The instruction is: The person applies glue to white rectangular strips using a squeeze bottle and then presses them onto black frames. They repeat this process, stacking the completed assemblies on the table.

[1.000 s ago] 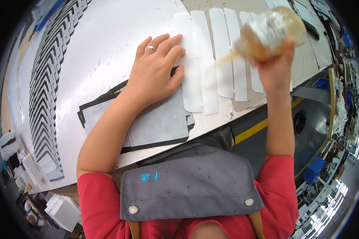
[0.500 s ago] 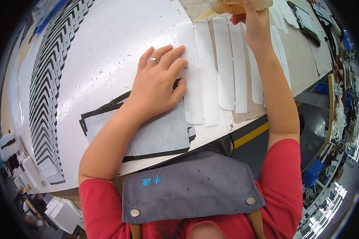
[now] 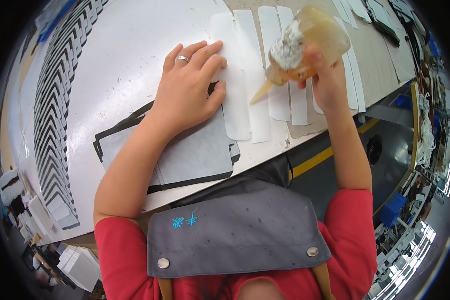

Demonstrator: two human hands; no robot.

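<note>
In my right hand (image 3: 327, 80) is a squeeze glue bottle (image 3: 330, 35), translucent and amber-tinted with whitish residue. It tilts down to the left, and its thin nozzle (image 3: 262, 92) is over or at a white paired strip panel (image 3: 235, 115); contact is hard to judge. My left hand (image 3: 192, 82) lies with fingers spread, fingertips at the left edge of that panel. Under my left wrist and forearm sits a stack of grey pieces with black edges (image 3: 195, 145). To the right lie more white strip panels (image 3: 281, 102), partly hidden behind the bottle and right hand.
A long row of overlapping black-and-white pieces (image 3: 50, 135) curves along the table's left side. Dark-edged pieces (image 3: 382, 22) lie at the far right. The white table (image 3: 120, 60) ends in front of my apron (image 3: 235, 230). White stacked sheets (image 3: 80, 267) stand at lower left.
My right hand has brought the bottle toward me, its nozzle moving from the strips' far end to about mid-length. The left hand keeps its place on the panel; the whole view has shifted slightly.
</note>
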